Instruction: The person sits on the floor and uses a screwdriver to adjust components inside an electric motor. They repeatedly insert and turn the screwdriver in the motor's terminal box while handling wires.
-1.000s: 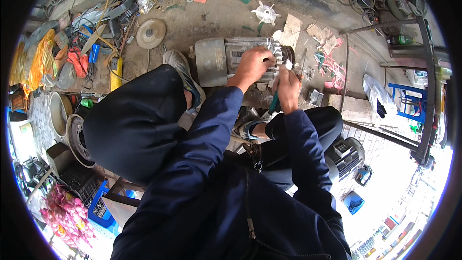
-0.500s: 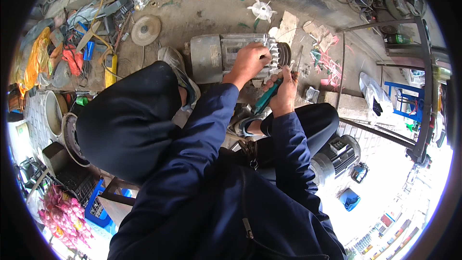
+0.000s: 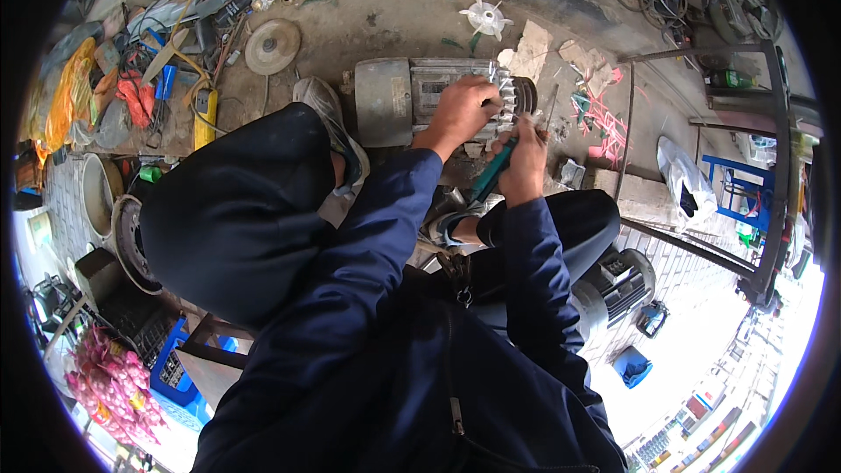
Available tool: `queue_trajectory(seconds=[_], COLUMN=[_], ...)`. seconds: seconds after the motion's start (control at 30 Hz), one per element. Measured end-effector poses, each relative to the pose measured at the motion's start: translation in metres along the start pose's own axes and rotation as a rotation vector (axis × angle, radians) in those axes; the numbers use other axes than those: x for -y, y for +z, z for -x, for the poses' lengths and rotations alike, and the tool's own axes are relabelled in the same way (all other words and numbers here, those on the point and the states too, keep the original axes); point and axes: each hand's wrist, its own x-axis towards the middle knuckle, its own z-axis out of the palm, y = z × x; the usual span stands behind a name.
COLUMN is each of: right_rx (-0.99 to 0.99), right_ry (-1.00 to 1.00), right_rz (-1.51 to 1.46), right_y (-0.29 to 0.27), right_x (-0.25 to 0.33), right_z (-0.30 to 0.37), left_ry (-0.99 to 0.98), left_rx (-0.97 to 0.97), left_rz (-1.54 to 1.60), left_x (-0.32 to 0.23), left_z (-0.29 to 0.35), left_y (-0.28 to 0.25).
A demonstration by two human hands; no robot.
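An electric motor (image 3: 384,103) with a grey cylindrical housing lies on its side on the ground between my feet. My left hand (image 3: 464,111) rests over its body, fingers curled in a pinch near the bright fins (image 3: 507,88) at the right end. What those fingers pinch, if anything, is hidden. My right hand (image 3: 526,165) is closed around a teal-handled tool (image 3: 493,172), just below the dark ringed end (image 3: 525,98) of the motor. The tool's handle slants down and left out of my fist. Its working end is too small and covered to make out.
A white fan wheel (image 3: 485,17) lies beyond the motor. To the left are a round disc (image 3: 272,46), a yellow control box (image 3: 204,118) and jumbled tools. Pink strips (image 3: 607,129) and a metal frame (image 3: 771,158) stand right. Another motor (image 3: 618,285) sits beside my right leg.
The whole view has shifted slightly, with the motor and hands a little further right in the picture. Both hands keep nearly the same hold and place at the motor's right end.
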Motion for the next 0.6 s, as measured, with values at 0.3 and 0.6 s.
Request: queue_trajectory(seconds=[0.3, 0.6], right_rx=[0.112, 0.401], right_ry=[-0.222, -1.110], right_rz=[0.329, 1.404], right_y=[-0.026, -0.078], right_x=[0.001, 0.034], right_z=[-0.009, -0.036], left_ry=[0.006, -0.114], left_rx=[0.001, 0.070], left_rz=[0.001, 0.107], left_x=[-0.002, -0.002], left_z=[-0.002, -0.005], left_y=[-0.004, -0.006])
